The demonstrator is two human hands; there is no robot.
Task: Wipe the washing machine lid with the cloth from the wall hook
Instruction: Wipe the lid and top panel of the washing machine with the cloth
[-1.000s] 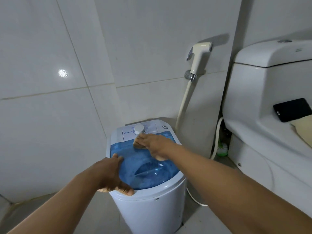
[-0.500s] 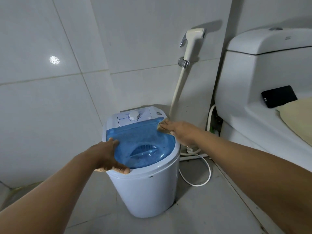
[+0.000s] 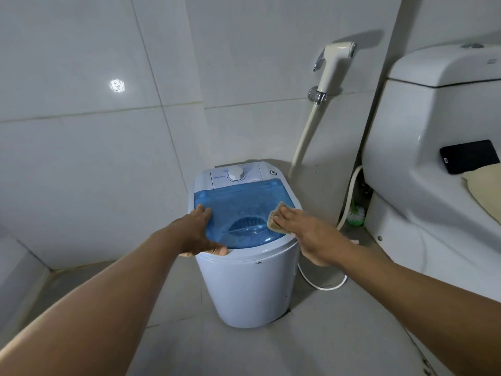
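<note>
The translucent blue plastic lid (image 3: pixel 238 210) lies closed on top of the small white round washing machine (image 3: pixel 249 283), which stands on the grey floor in the corner by the tiled wall. A small folded tan cloth (image 3: pixel 274 217) is pressed flat against the lid's right edge under the right hand (image 3: pixel 306 234), whose fingers (image 3: pixel 284 213) lie stretched out together over it, pinning it down rather than gripping. The left hand (image 3: pixel 199 234) braces the opposite side, fingers spread flat on the blue plastic and thumb hooked over the front rim. Wiping looks well under way, with the right margin in hand. The middle and the near curve seem to be what's left, so the next stroke wants steady downward pressure while sweeping leftwards, and the bracing hand will have to shift clear. Behind, a cream bidet sprayer (image 3: pixel 332 63) hangs on the wall; a white toilet (image 3: pixel 423 137) stands to the right
</note>
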